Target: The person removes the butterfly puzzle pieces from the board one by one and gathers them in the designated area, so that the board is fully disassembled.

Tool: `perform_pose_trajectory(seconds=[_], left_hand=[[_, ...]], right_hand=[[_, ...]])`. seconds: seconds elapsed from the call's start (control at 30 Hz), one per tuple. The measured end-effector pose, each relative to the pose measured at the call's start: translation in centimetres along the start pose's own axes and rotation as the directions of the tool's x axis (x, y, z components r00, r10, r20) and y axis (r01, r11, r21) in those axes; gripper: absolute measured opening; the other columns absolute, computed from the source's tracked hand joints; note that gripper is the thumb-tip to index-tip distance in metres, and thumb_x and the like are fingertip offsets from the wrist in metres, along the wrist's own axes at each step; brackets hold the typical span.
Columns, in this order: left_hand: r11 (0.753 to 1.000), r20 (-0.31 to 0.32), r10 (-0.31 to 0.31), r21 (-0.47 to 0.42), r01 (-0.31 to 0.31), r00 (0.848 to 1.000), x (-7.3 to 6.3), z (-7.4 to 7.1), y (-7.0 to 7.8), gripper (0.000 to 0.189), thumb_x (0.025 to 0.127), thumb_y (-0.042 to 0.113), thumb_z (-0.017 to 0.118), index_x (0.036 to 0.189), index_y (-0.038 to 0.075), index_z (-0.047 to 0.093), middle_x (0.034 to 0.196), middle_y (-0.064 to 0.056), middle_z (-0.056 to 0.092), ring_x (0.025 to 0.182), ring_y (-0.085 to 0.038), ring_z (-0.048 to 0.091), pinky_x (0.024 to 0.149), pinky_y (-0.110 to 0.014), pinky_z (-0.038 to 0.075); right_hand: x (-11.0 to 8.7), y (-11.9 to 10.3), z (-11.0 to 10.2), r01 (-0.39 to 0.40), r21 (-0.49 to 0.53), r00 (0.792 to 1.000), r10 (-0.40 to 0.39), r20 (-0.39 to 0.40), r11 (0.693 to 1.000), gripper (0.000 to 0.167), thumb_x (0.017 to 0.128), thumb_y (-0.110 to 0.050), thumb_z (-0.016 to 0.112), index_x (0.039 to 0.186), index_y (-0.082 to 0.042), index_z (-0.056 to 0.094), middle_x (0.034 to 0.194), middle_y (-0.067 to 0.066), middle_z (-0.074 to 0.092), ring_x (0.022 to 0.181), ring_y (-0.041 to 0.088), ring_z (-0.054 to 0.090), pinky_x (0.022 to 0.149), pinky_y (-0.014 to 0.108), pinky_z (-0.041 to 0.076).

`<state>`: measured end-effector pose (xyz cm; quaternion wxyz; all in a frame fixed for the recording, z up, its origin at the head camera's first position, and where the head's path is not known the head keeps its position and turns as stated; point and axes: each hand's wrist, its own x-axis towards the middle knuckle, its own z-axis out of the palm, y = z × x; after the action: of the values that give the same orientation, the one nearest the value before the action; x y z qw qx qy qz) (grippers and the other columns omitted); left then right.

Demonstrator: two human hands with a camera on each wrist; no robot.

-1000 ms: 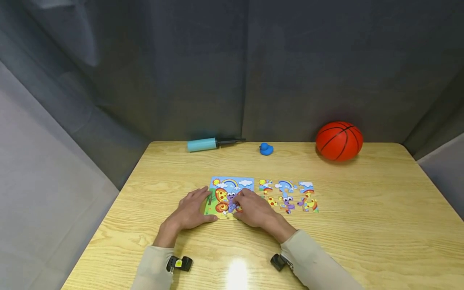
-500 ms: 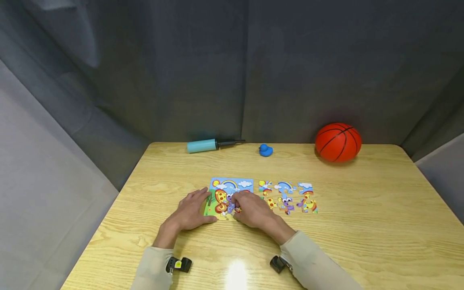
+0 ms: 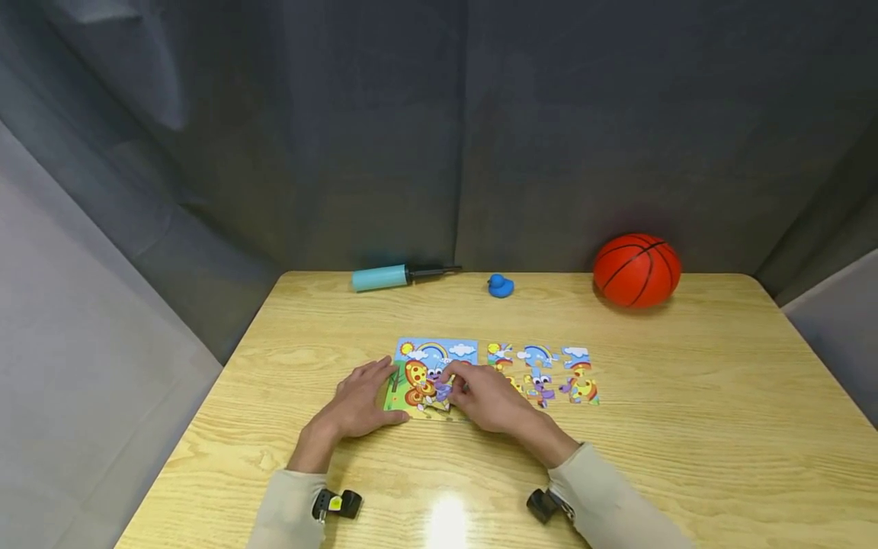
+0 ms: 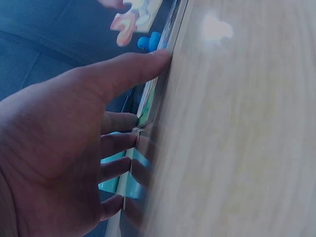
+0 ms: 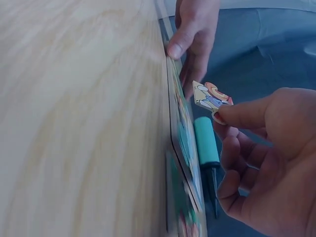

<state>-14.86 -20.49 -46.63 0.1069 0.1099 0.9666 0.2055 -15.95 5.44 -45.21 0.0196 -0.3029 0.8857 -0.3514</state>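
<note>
A cartoon butterfly jigsaw board (image 3: 439, 348) lies flat on the wooden table. My left hand (image 3: 358, 402) rests at its left side, fingers spread, with the thumb on the lower left corner. Between thumb and fingers, my right hand (image 3: 492, 400) pinches a jigsaw piece (image 5: 210, 97), raised and tilted above the board in the right wrist view. The piece shows an orange swirl and a purple part on cream. My right hand hides the board's right part. Just right of the board lie several loose jigsaw pieces, among them a rainbow piece (image 3: 538, 355) and a yellow wing piece (image 3: 583, 389).
Along the table's back edge lie a teal hand pump (image 3: 380, 278), a blue rubber duck (image 3: 500, 286) and an orange-red basketball (image 3: 637, 271). A dark curtain (image 3: 370, 137) hangs behind the table (image 3: 686, 427).
The right hand has lifted the jigsaw piece off the board, so that it now tilts up, and has shifted slightly right. The left hand stays in place on the board.
</note>
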Motion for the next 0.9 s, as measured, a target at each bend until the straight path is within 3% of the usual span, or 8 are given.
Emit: perform_pose_trajectory(seconds=[0.43,0.67,0.9], left_hand=[[1.000,-0.011,0.004,0.008,-0.004,1.000,0.0,0.2,-0.3,0.088,0.078,0.055,0.073,0.150,0.018,0.037,0.161,-0.002,0.026,0.147,-0.032,0.022,0.113,-0.060,0.023],[1.000,-0.011,0.006,0.002,-0.006,1.000,-0.1,0.1,-0.2,0.088,0.078,0.055,0.073,0.150,0.017,0.038,0.161,-0.003,0.026,0.147,-0.032,0.023,0.113,-0.060,0.023],[1.000,-0.003,0.002,0.001,-0.002,1.000,0.0,0.1,-0.1,0.089,0.078,0.054,0.073,0.150,0.018,0.037,0.161,-0.003,0.025,0.148,-0.031,0.022,0.113,-0.060,0.023]], right_hand=[[-3.9,3.6,-3.7,-0.039,-0.018,0.999,0.039,0.007,0.999,0.016,0.093,-0.008,0.060,0.101,-0.020,0.065,0.074,-0.010,0.061,0.058,0.001,0.049,0.063,0.021,0.042],[-5.3,5.4,-4.8,-0.071,-0.047,0.997,0.070,-0.017,0.996,0.016,0.091,-0.009,0.064,0.102,-0.020,0.066,0.074,-0.014,0.058,0.062,0.000,0.047,0.063,0.020,0.041],[-6.8,6.4,-6.0,-0.112,-0.012,0.994,0.112,0.011,0.994,0.014,0.091,-0.011,0.066,0.102,-0.020,0.065,0.075,-0.012,0.057,0.064,0.002,0.047,0.064,0.020,0.042]])
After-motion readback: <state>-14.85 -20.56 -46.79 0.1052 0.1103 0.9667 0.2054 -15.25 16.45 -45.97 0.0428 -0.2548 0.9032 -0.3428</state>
